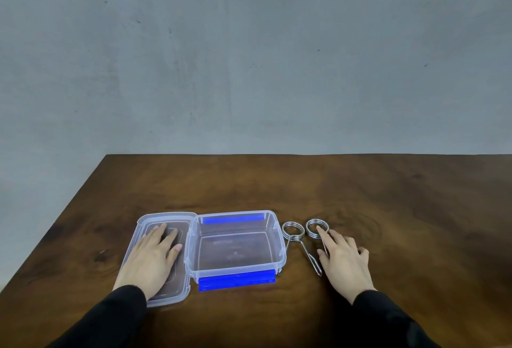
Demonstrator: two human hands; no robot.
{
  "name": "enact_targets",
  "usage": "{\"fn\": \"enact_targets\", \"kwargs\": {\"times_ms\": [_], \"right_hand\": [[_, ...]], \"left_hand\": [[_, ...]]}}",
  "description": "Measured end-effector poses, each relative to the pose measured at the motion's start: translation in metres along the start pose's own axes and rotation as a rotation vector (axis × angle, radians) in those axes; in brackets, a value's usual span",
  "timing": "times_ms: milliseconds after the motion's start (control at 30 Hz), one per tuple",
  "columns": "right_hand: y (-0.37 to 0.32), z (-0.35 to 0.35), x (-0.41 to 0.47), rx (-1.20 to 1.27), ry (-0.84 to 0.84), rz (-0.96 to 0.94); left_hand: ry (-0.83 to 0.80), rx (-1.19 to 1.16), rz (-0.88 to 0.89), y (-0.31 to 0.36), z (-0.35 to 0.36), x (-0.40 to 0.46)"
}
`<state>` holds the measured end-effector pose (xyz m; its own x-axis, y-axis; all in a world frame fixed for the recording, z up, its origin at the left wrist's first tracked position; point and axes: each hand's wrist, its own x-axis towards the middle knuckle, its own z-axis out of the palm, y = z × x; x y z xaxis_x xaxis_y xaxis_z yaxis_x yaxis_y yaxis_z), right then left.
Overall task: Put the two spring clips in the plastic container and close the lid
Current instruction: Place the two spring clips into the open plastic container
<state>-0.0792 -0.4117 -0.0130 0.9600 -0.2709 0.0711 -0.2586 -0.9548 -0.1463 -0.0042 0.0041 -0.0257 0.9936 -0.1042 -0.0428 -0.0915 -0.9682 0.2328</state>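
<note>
Both hands lie open: the left hand (153, 257) flat on the lid (141, 224), the right hand (343, 257) with a fingertip on the right clip (312, 229). Beside it, the left clip (293, 230) touches the open, empty container (235, 271) on a table (388, 195).

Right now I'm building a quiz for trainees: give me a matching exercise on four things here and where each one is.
Things:
1. left hand
2. right hand
3. plastic container
4. blue latch

Places:
A. on the container's near edge
B. resting flat on the opened lid
C. fingertip at the coil of the right spring clip
D. open, nothing inside, between the lid and the clips

Pairs: 1-B, 2-C, 3-D, 4-A
</note>
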Motion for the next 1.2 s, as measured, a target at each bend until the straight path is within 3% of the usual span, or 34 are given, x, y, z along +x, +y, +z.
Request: {"fn": "enact_targets", "kwargs": {"times_ms": [467, 633, 900, 1200], "right_hand": [[-0.005, -0.021, 0.026, 0.058, 0.076, -0.08], [-0.034, -0.061, 0.041, 0.138, 0.144, -0.273], [-0.121, -0.086, 0.037, 0.08, -0.157, -0.893], [-0.165, -0.048, 0.042, -0.039, -0.367, -1.028]], "left_hand": [[-0.018, 0.083, 0.033, 0.003, -0.003, -0.002], [-0.009, 0.073, 0.033, 0.002, -0.002, -0.002], [-0.007, 0.047, 0.037, 0.003, -0.003, -0.002], [0.016, 0.031, 0.054, 0.0, -0.003, -0.002]]}}
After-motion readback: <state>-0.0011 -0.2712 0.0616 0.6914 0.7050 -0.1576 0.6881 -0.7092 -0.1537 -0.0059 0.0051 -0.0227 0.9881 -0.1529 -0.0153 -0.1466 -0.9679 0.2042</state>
